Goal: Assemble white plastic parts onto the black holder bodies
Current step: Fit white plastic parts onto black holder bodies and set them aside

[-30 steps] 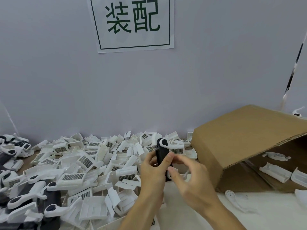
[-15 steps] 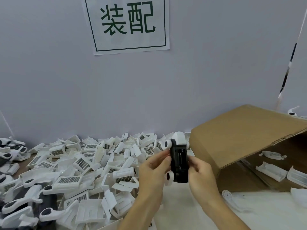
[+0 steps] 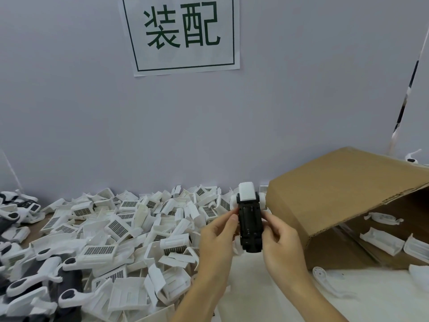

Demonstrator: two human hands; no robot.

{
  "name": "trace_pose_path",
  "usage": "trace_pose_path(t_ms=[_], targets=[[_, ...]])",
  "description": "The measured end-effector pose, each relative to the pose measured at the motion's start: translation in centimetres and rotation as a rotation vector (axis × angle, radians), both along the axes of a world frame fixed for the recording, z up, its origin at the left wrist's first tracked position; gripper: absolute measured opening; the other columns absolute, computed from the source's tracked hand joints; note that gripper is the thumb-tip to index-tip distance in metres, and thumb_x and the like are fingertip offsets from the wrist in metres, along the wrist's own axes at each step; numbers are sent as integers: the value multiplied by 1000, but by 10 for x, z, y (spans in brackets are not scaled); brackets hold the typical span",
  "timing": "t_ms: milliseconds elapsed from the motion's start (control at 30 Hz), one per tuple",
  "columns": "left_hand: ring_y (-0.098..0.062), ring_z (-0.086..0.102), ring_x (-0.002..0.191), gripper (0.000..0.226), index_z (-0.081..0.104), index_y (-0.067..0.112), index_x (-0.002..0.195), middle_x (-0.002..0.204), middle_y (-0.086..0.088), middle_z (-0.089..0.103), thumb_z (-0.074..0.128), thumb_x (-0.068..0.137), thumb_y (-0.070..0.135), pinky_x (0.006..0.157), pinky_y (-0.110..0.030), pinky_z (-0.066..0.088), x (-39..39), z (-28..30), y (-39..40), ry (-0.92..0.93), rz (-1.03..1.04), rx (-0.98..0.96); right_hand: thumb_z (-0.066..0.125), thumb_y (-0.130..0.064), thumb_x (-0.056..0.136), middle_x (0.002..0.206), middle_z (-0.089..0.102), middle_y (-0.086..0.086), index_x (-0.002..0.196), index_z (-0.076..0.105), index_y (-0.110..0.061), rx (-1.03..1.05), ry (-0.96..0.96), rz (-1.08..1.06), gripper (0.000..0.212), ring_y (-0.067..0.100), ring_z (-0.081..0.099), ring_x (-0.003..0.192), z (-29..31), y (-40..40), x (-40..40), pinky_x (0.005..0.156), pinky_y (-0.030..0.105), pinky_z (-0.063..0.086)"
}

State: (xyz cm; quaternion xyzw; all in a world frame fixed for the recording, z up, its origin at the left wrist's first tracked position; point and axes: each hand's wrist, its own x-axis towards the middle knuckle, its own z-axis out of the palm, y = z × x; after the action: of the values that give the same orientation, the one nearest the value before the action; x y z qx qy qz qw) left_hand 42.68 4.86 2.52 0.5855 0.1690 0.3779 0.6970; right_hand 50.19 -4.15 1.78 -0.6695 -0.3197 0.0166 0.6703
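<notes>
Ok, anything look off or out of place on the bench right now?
The cardboard box lies tipped on its side, with white parts inside and one bracket loose in front. Both hands, left and right, hold the holder upright; nothing looks damaged.

A second ago I had the black holder body edge-on, pinched in my left hand while my right hand reached across its lower end. Since then I have turned it so its open ribbed inside faces me, and it now stands upright between both hands. My right hand has shifted to its right edge, and a white plastic part now caps its top end.
</notes>
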Motion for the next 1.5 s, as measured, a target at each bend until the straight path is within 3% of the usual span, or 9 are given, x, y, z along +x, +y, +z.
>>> trace_pose_path(t_ms=[200, 367, 500, 633, 867, 967, 1067, 1300, 1500], targets=[[-15, 72, 102, 18, 78, 25, 104, 107, -5, 77, 63, 96, 31, 81, -19, 55, -2, 1, -3, -41, -136, 35, 50, -6, 98, 76, 68, -8, 110, 72, -21, -84, -349, -134, 29, 9, 59, 68, -2, 4, -7, 63, 26, 48], [-15, 73, 96, 13, 72, 23, 105, 103, -2, 76, 69, 95, 31, 75, -22, 56, -2, -2, 1, -37, -93, -40, 46, -23, 95, 98, 75, -13, 125, 70, -20, -96, -455, -43, 39, 2, 67, 98, 7, 1, -18, 84, 20, 54], [-21, 73, 82, 19, 72, 11, 101, 91, -10, 76, 65, 96, 28, 73, -33, 58, -4, 4, 15, -71, 123, -199, 47, -11, 91, 110, 70, -22, 117, 72, -21, 105, -463, -92, 38, -5, 64, 105, 11, 1, -21, 83, 6, 46], [-20, 64, 60, 26, 67, 4, 99, 74, -11, 68, 55, 101, 28, 52, -30, 54, -15, 23, 36, -298, 127, -514, 49, -5, 91, 99, 70, -16, 106, 70, -24, 144, -307, -224, 33, 3, 64, 94, 0, 3, -6, 71, 10, 46], [-20, 47, 49, 27, 60, 5, 96, 70, -10, 54, 49, 98, 29, 47, -27, 49, -41, 31, 58, -517, 77, -675, 57, -6, 95, 103, 63, -17, 110, 58, -37, -244, -324, -38, 34, -6, 57, 97, -27, 12, 8, 79, 10, 44], [-20, 45, 51, 25, 59, 6, 98, 72, -10, 54, 49, 99, 29, 47, -27, 48, -42, 32, 60, -523, 89, -686, 53, -21, 99, 121, 47, -25, 123, 49, -37, -473, -518, 58, 30, -3, 45, 117, -32, 16, 7, 96, 22, 40], [-21, 44, 51, 23, 58, 7, 99, 76, -10, 52, 49, 98, 28, 51, -31, 45, -39, 33, 62, -494, 97, -651, 46, -23, 98, 127, 35, -23, 110, 37, -43, -683, -697, 108, 25, 3, 34, 126, -29, 20, 2, 91, 30, 32], [-23, 46, 50, 21, 59, 6, 98, 72, -10, 55, 51, 98, 26, 53, -35, 45, -35, 33, 61, -447, 82, -623, 41, -30, 99, 163, -3, -19, 107, 57, -43, -876, -574, 275, 22, 13, -14, 152, -29, 33, 3, 118, 51, 8], [-23, 48, 50, 21, 57, 7, 105, 68, -10, 59, 52, 98, 26, 48, -33, 48, -32, 32, 59, -441, 52, -588, 44, -40, 101, 156, 24, -10, 120, 57, -48, -862, -563, 204, 24, 13, 9, 149, -35, 35, 6, 114, 45, 18]])
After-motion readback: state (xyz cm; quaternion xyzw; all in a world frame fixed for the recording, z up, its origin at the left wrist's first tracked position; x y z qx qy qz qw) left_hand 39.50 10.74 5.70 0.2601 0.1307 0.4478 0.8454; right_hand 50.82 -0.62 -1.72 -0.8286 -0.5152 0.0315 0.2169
